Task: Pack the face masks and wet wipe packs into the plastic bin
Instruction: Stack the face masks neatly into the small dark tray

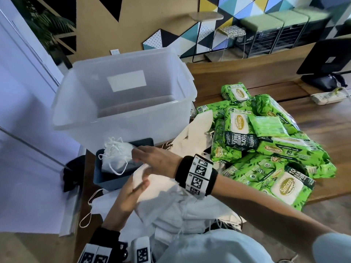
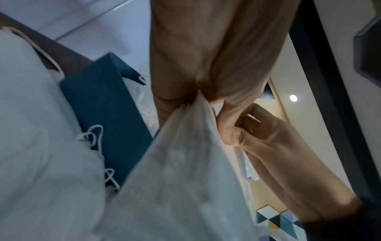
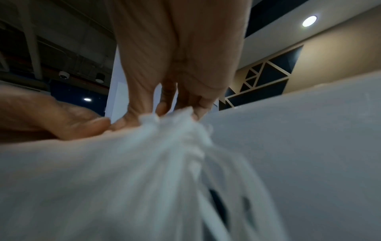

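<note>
- The left hand (image 1: 131, 194) grips a white face mask (image 1: 152, 186): its fingers (image 2: 230, 135) are clamped on the mask's top edge, thumb on the near side.
- The right hand (image 1: 152, 158) reaches across above it; its fingers (image 3: 198, 104) are bunched together on a tuft of white ear loops and mask cloth, so both hands hold the same mask or small sheaf. Which it is I cannot tell.
- Just past the fingertips stands a small dark blue tray (image 1: 117, 179) with a bundle of masks (image 1: 117, 152) already lying in it, loops tangled on top.
- Under and toward the person from the hands, a loose heap of masks (image 1: 180, 211) lies on the wooden counter (image 1: 322, 130).
- To the right of the hands, a pile of green wet wipe packs (image 1: 266, 145) sits on the counter, untouched.
- Beyond the tray, the clear plastic bin (image 1: 121, 95) looks empty.
- Judging by this, packing has barely begun: some masks are gathered in the tray, none in the bin, and all the wipes remain.
</note>
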